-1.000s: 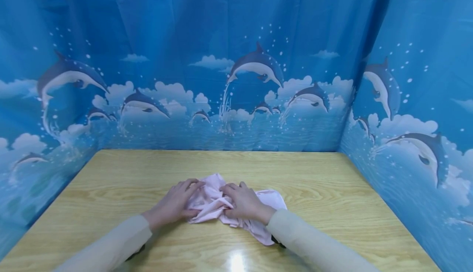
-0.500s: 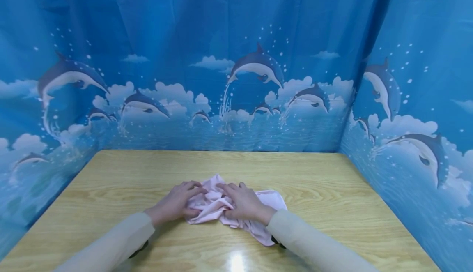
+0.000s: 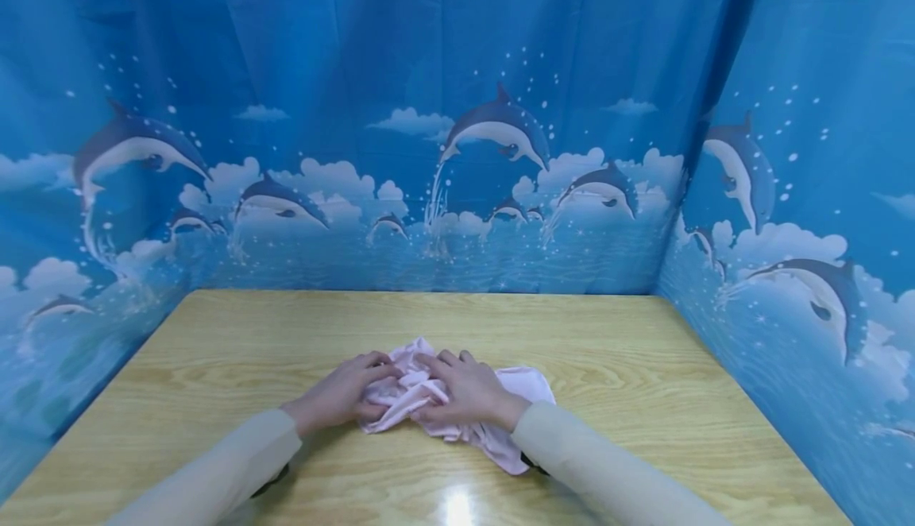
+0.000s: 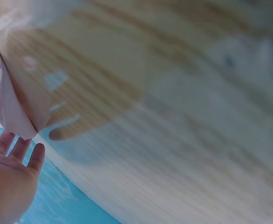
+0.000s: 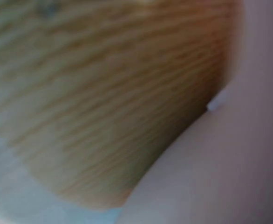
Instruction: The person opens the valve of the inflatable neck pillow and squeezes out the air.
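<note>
A crumpled pale pink cloth (image 3: 527, 384) lies bunched on the wooden table in the head view. On its left part, my left hand (image 3: 341, 392) grips the folds between bent fingers and thumb. My right hand (image 3: 468, 395) lies over the middle of the cloth, fingers and thumb curled into it; part of the fabric is hidden beneath the palm. In the left wrist view the left hand (image 4: 10, 186) shows at the lower left, fingertips against the cloth (image 4: 8, 100). A blurred pale surface fills the right side of the right wrist view; I cannot tell what it is.
The wood-grain table (image 3: 643, 383) reaches back to a blue curtain (image 3: 400, 57) printed with dolphins. Another side of this curtain (image 3: 808, 192) runs along the right edge. Light glares off the tabletop near the front.
The right hand has shifted slightly left, and its thumb has drawn some of the cloth toward the left hand. The left hand stays almost in place, a little farther right than before.
</note>
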`<action>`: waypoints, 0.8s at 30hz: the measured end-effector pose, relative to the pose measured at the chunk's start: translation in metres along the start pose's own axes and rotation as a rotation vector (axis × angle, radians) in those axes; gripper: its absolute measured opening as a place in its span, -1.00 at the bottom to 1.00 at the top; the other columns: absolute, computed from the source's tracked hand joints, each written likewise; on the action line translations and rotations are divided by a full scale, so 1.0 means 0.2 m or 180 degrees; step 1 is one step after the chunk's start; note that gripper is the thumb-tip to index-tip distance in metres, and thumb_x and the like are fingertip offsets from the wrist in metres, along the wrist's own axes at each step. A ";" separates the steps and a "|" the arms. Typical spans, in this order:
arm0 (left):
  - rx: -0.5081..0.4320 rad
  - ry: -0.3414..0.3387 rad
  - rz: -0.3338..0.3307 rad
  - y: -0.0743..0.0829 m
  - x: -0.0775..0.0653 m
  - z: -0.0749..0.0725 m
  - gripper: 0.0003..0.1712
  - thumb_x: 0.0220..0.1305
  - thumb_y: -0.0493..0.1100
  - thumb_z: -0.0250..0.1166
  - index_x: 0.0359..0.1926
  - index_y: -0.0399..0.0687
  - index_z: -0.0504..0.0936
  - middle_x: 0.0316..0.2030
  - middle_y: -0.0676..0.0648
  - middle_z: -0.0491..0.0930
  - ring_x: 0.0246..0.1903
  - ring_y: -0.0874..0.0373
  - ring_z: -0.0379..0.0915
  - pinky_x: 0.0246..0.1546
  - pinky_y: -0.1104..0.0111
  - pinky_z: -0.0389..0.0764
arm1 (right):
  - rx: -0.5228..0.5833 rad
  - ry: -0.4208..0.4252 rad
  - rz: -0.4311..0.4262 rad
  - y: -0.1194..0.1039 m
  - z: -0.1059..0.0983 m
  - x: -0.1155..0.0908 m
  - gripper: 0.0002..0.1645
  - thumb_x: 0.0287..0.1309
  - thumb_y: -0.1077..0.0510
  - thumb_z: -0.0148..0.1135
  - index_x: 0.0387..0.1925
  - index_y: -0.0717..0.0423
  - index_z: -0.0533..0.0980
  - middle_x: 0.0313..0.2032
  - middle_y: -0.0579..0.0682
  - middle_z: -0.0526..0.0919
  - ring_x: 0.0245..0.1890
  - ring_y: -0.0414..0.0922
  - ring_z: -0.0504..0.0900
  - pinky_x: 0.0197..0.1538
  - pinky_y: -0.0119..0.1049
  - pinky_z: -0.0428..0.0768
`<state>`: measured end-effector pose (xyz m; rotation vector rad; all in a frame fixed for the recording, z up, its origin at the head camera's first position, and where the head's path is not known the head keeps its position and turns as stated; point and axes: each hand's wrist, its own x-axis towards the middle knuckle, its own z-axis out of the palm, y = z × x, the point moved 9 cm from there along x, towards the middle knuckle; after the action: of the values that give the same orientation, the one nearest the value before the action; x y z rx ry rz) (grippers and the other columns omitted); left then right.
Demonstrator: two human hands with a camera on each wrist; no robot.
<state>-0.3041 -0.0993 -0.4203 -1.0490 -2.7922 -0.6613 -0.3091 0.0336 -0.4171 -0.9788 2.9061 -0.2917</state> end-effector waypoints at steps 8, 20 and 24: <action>0.0001 -0.0048 -0.0021 0.00 0.00 0.00 -0.39 -0.08 0.06 0.39 0.06 0.06 0.52 0.02 -0.05 0.44 -0.02 -0.01 0.42 -0.01 0.06 0.46 | -0.0136 0.0114 0.0093 0.00 0.00 0.02 -0.04 -0.09 -0.45 0.07 0.35 -0.31 0.06 0.14 -0.10 0.40 -0.08 -0.03 0.43 -0.27 -0.17 0.47; 0.0066 -0.0214 -0.0155 0.01 -0.02 0.00 -0.44 0.00 0.08 0.34 0.06 0.09 0.51 0.04 -0.03 0.43 -0.01 0.01 0.41 0.00 0.03 0.42 | -0.0159 0.0155 0.0122 0.00 0.00 0.04 -0.25 -0.06 -0.35 0.15 0.22 -0.30 0.31 0.03 -0.05 0.43 -0.12 -0.11 0.42 -0.26 -0.22 0.47; 0.0168 -0.0129 -0.0072 0.01 -0.03 0.00 -0.48 0.00 0.08 0.33 0.04 0.11 0.52 0.04 -0.04 0.44 0.01 0.01 0.41 0.01 0.02 0.41 | -0.0120 0.0254 0.0127 0.00 0.00 0.03 -0.27 -0.07 -0.34 0.16 0.19 -0.27 0.35 0.19 0.01 0.31 0.02 -0.04 0.37 -0.17 -0.11 0.49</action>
<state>-0.2984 -0.1008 -0.4196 -1.0345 -2.8432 -0.5718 -0.3146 0.0300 -0.4173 -0.9342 3.0096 -0.2811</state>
